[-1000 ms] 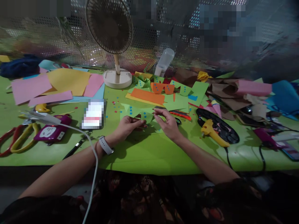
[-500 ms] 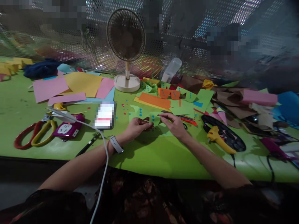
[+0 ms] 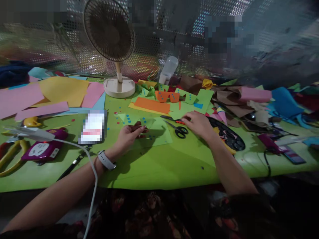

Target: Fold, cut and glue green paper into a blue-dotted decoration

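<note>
My left hand (image 3: 132, 134) is closed, pinching a green paper cutout (image 3: 136, 123) dotted with blue; it looks like paper glasses, partly hidden by my fingers. Beneath it lies a green paper sheet (image 3: 161, 136). To the right, my right hand (image 3: 198, 123) has its fingers curled down over a red-handled tool (image 3: 179, 122) with a dark, slim front end; the tool's kind is not clear. A pair of black-handled scissors (image 3: 181, 131) lies just left of that hand, blades pointing up and left.
Orange paper glasses (image 3: 167, 96) and orange paper (image 3: 149, 105) lie behind my hands. A fan (image 3: 119, 88) and a clear bottle (image 3: 169, 69) stand at the back. To the left are a phone (image 3: 92, 127), a purple power strip (image 3: 45, 146) and a white cable (image 3: 93, 192); a black palette (image 3: 234, 139) is right.
My right hand has let go of the green cutout and moved right to the red-handled tool, uncovering the black scissors. My left hand keeps the cutout. The view has shifted right.
</note>
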The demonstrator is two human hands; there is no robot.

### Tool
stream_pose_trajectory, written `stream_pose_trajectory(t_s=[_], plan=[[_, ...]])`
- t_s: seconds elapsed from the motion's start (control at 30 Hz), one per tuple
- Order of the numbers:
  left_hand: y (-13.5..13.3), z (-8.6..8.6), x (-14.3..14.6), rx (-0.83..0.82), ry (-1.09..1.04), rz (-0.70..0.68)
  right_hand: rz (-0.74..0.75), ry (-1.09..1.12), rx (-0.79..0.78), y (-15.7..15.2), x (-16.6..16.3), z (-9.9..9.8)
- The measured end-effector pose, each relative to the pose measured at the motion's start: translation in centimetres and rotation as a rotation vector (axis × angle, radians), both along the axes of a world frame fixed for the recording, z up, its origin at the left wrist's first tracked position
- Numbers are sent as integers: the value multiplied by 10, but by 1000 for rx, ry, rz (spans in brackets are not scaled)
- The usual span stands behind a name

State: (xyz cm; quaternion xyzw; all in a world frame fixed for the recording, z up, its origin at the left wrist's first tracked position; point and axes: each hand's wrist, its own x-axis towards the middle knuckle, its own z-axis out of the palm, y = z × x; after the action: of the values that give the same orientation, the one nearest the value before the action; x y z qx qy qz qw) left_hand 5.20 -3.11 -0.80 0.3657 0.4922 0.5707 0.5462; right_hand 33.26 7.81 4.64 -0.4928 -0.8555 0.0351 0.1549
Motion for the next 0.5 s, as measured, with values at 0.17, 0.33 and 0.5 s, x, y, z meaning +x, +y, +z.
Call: stream_pose_trajectory(t_s=[0.17,0.33,0.5], plan=[[0,2,-2,0,-19,78,-75,-100,-93,-2,9,2],[-1,6,-3,-7,-15,114,-131,-222,-111,1,12,-5],[1,6,-4,-13,15,133,-165,-157,-127,0,24,-1]])
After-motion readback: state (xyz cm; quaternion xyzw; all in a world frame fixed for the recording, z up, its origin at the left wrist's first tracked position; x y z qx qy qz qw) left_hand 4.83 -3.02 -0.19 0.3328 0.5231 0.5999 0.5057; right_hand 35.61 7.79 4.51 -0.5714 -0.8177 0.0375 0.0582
